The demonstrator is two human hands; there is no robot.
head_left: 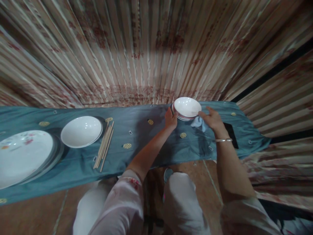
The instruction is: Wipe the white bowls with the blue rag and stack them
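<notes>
A small stack of white bowls (pixel 187 107) with reddish bands on the outside stands near the table's back edge. My left hand (pixel 171 118) grips its left side, with the thumb by the lower rim and the other fingers partly hidden. On the right, my right hand (pixel 212 118) has its fingers spread, the thumb tip at or very close to the bowl rim. A light blue cloth (pixel 199 124) lies crumpled on the table just below the stack, beside my right hand.
A long table with a blue-green cloth (pixel 139 156) runs across the view. To the left are large floral plates (pixel 24 153), white bowls (pixel 81 132) and several chopsticks (pixel 105 147). A dark flat object (pixel 231 135) lies beyond my right wrist. Pleated curtains (pixel 156 65) hang behind.
</notes>
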